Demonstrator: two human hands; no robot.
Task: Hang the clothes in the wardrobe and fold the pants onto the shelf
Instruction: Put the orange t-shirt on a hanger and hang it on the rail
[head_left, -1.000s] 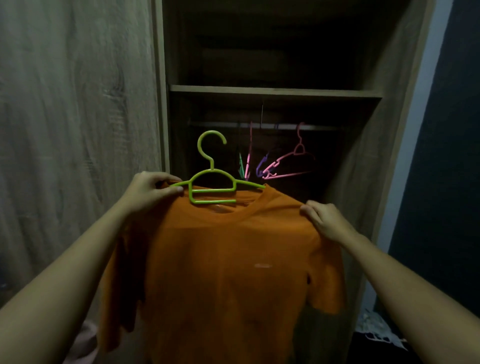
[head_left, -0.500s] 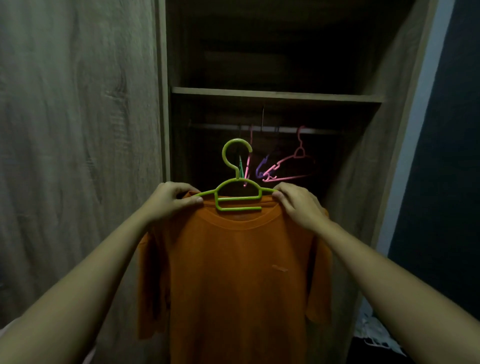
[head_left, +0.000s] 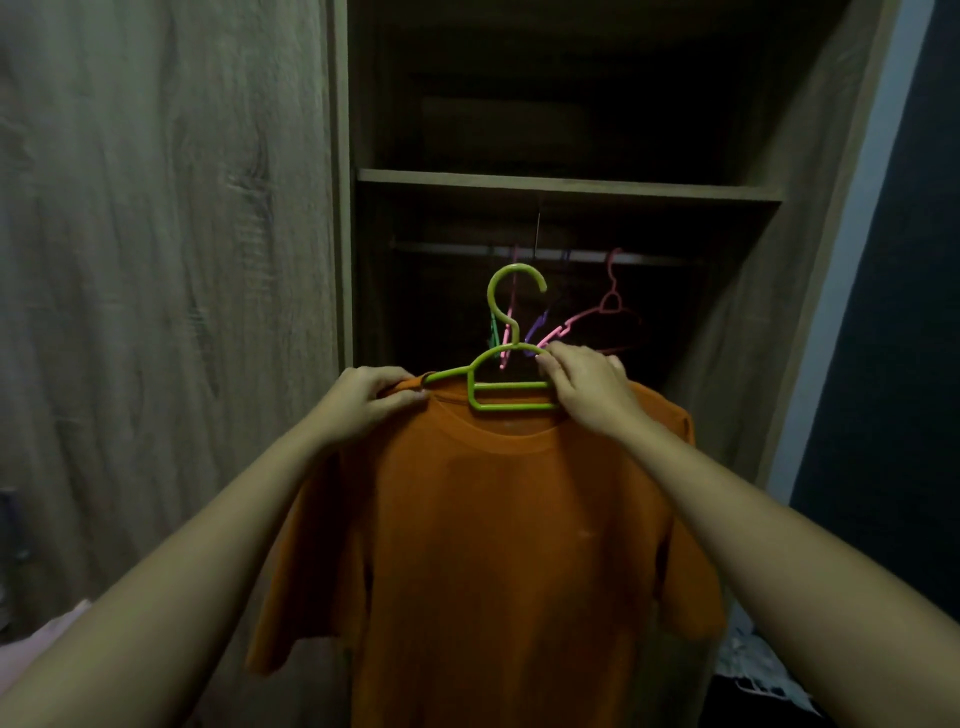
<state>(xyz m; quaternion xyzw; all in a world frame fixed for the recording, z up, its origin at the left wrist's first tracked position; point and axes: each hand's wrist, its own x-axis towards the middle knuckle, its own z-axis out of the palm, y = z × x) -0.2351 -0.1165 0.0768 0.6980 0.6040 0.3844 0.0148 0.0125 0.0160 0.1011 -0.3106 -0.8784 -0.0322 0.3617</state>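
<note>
An orange T-shirt (head_left: 498, 551) hangs on a green plastic hanger (head_left: 511, 379), held up in front of the open wardrobe. My left hand (head_left: 371, 397) pinches the shirt's left shoulder over the hanger arm. My right hand (head_left: 584, 387) grips the right side of the hanger's middle frame, above the collar. The green hook points up, just below the wardrobe rail (head_left: 550, 254). The hanger's right arm is hidden under my hand and the fabric.
Several empty hangers, pink (head_left: 608, 312) and purple (head_left: 537, 327), hang on the rail. A wooden shelf (head_left: 566, 186) crosses above it. The closed wardrobe door (head_left: 156, 260) fills the left. Pale cloth (head_left: 763, 670) lies on the floor at lower right.
My right hand moved from the shirt's right shoulder inward onto the hanger's frame. The shirt now sits squarely on the hanger, and hanger and shirt rose toward the rail.
</note>
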